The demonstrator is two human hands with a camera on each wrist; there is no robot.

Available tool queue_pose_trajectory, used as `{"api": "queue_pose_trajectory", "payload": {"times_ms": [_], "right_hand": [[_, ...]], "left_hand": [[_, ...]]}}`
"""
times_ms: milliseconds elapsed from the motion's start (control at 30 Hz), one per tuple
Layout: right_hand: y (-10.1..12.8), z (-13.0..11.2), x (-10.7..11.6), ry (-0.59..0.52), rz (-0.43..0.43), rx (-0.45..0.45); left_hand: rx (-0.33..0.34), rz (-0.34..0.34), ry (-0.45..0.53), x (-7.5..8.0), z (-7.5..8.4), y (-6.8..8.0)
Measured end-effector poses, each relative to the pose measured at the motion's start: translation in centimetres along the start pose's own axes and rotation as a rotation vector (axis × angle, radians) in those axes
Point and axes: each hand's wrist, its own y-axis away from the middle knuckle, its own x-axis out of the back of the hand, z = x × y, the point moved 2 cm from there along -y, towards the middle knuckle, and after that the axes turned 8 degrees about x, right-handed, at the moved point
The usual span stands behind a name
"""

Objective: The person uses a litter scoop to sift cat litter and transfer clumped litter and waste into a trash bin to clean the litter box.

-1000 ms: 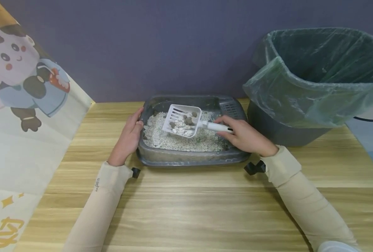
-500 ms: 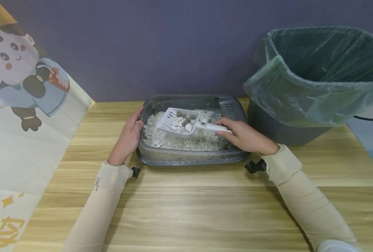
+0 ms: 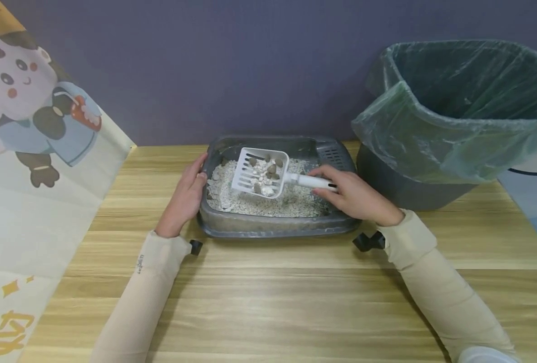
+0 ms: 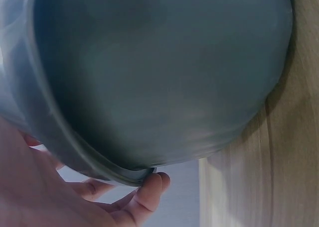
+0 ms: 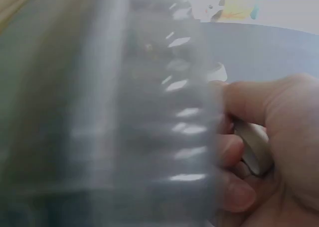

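Note:
A white slotted litter scoop (image 3: 261,174) hangs over the grey litter box (image 3: 268,229). My right hand (image 3: 352,194) grips its handle. Brown and white clumps (image 3: 273,171) lie in the scoop, above pale litter (image 3: 295,204) that covers the box floor. At the box's left side, my left hand (image 3: 183,199) holds the rim; in the left wrist view that hand (image 4: 75,197) has its fingers around the rim's edge (image 4: 99,167). The right wrist view shows curled fingers (image 5: 232,150) around the handle (image 5: 256,150), while the blurred box side hides the scoop's head.
A dark bin (image 3: 413,186) lined with a translucent green bag (image 3: 431,146) stands right of the litter box. The wooden table (image 3: 268,307) extends in front. Behind rises a purple-grey wall (image 3: 232,65), and a cartoon-printed panel (image 3: 37,222) borders the left.
The scoop dipped and tilted half a second ago and is raised level again now. The clumps in it have shifted about. My left hand has stayed on the rim.

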Motion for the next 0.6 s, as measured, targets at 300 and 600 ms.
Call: {"api": "queue_pose_trajectory", "payload": {"times_ms": [300,600], "right_hand": [[-0.1,-5.3,6.2,0.165,0.041,0.061],[-0.4,-9.1,15.3,0.505,0.125,0.112]], "left_hand": [[0.012,0.008,0.006,0.0,0.4,-0.7],[0.030,0.014,0.010,-0.1,-0.2,-1.0]]}}
